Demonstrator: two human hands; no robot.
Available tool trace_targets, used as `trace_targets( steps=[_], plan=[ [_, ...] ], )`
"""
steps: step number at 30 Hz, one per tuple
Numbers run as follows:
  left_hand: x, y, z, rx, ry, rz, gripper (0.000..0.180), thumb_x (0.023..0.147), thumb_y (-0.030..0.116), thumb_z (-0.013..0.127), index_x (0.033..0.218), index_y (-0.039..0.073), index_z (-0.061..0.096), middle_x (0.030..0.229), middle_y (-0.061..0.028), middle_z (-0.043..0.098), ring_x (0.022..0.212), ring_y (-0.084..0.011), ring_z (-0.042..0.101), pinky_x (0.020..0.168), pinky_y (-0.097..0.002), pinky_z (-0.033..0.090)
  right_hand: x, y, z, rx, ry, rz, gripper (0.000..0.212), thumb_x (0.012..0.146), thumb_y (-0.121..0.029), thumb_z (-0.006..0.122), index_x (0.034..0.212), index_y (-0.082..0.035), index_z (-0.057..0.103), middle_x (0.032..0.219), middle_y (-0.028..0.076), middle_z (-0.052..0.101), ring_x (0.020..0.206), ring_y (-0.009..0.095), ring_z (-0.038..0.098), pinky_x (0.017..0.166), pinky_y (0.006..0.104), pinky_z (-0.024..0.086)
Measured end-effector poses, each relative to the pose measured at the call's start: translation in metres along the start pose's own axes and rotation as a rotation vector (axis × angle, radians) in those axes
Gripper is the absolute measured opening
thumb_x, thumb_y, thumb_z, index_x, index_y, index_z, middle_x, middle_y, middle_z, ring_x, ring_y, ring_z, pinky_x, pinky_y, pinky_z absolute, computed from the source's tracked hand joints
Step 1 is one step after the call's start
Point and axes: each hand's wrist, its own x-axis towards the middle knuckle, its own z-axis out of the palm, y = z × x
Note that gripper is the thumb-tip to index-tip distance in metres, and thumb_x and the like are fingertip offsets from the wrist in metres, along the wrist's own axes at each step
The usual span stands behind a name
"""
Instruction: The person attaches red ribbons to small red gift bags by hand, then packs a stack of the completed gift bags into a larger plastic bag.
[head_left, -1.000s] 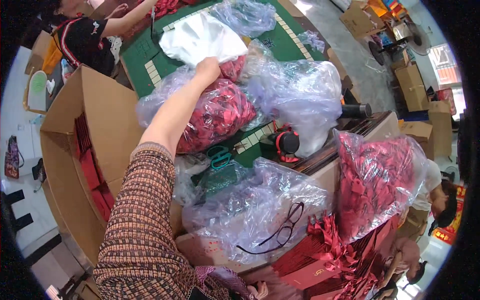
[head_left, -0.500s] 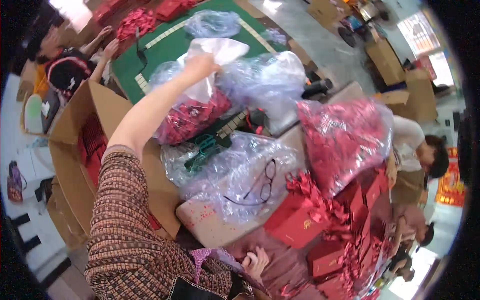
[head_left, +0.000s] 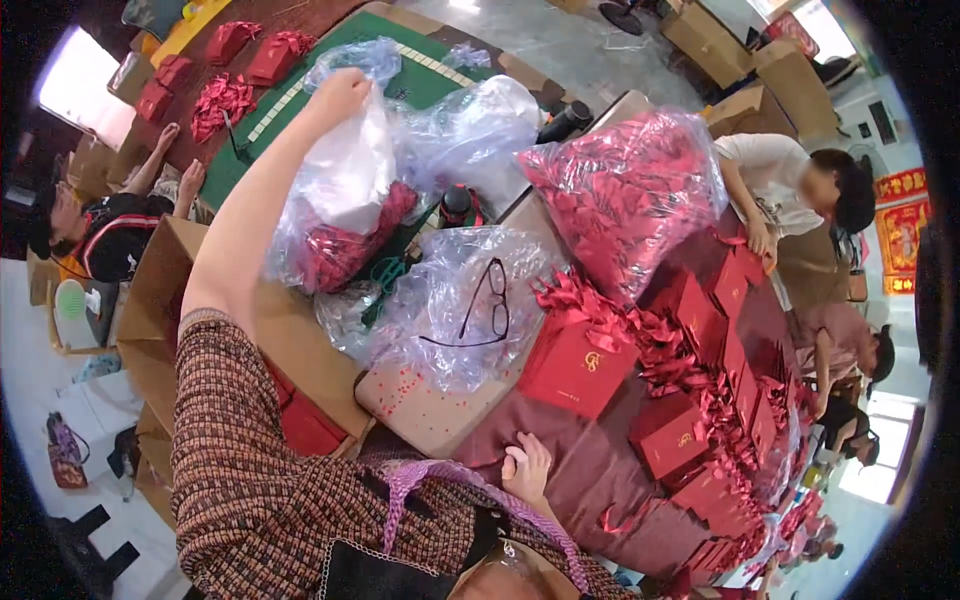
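My left hand (head_left: 340, 92) is closed on the top of a white plastic bag (head_left: 352, 165), its arm stretched over the green table. Under the white bag, a clear plastic bag (head_left: 290, 255) holds red ribbon-like pieces (head_left: 345, 245). Low in the middle, my right hand (head_left: 527, 470) rests on the dark red cloth (head_left: 490, 430), fingers loosely bent and apart, with nothing plainly in them. Between the hands lie crumpled clear plastic (head_left: 450, 270), black-framed glasses (head_left: 497, 300) and partly covered green scissors (head_left: 385, 275).
An open cardboard box (head_left: 290, 330) with red items stands beside my left arm. Red gift bags with ribbons (head_left: 580, 365) crowd the right, below a large filled clear bag (head_left: 635, 200). A dark bottle-like object (head_left: 458, 205) stands mid-table. Co-workers sit left and right.
My left hand has drawn the white bag to the left, and it now hangs lower over the red pieces. My right hand stays on the cloth. The whole view has shifted.
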Motion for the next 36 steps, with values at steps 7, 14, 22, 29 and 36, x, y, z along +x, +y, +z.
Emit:
trace_targets(
  steps=[7,14,22,29,36],
  plan=[
    [0.040,0.067,-0.075,0.203,0.234,0.146,0.038,0.082,0.037,0.060,0.074,-0.001,0.060,0.073,-0.0210,0.060,0.072,-0.0358,0.060,0.064,-0.0422,0.046,0.003,-0.006,-0.004,0.009,0.023,-0.005,0.024,0.077,-0.013,0.059,0.099,-0.014,0.051,0.118,0.009,0.053,0.111,0.031,0.051,0.092,0.0443,0.038],
    [0.048,0.117,-0.122,0.083,0.474,0.163,0.034,0.076,0.027,0.069,0.068,-0.003,0.057,0.069,-0.0217,0.057,0.067,-0.0334,0.059,0.060,-0.0400,0.044,0.000,-0.008,-0.007,0.008,0.056,-0.015,0.025,0.076,-0.012,0.059,0.099,-0.013,0.051,0.117,0.009,0.054,0.111,0.031,0.051,0.092,0.0438,0.039],
    [-0.011,0.081,-0.085,-0.251,0.276,-0.094,0.040,0.084,0.037,0.058,0.079,-0.003,0.061,0.068,-0.0121,0.060,0.064,-0.0190,0.056,0.061,-0.0348,0.043,-0.002,-0.005,-0.006,0.029,0.086,-0.015,0.024,0.077,-0.012,0.059,0.099,-0.013,0.050,0.118,0.009,0.055,0.112,0.030,0.051,0.092,0.0430,0.039],
    [-0.122,0.097,-0.072,-0.168,0.240,-0.199,0.024,0.081,0.019,0.061,0.094,-0.001,0.063,0.076,-0.0070,0.062,0.073,-0.0129,0.056,0.068,-0.0273,0.045,0.000,-0.003,-0.010,0.074,0.101,-0.022,0.023,0.077,-0.011,0.060,0.098,-0.012,0.053,0.118,0.009,0.056,0.111,0.030,0.052,0.092,0.0426,0.039],
    [-0.283,0.063,-0.069,-0.174,0.412,-0.500,0.022,0.081,0.018,0.060,0.073,-0.002,0.055,0.063,-0.0027,0.051,0.060,-0.0094,0.047,0.054,-0.0272,0.038,-0.007,0.001,-0.008,0.144,0.095,-0.035,0.023,0.076,-0.010,0.061,0.098,-0.011,0.055,0.121,0.009,0.055,0.115,0.029,0.050,0.094,0.0423,0.037]
  ],
)
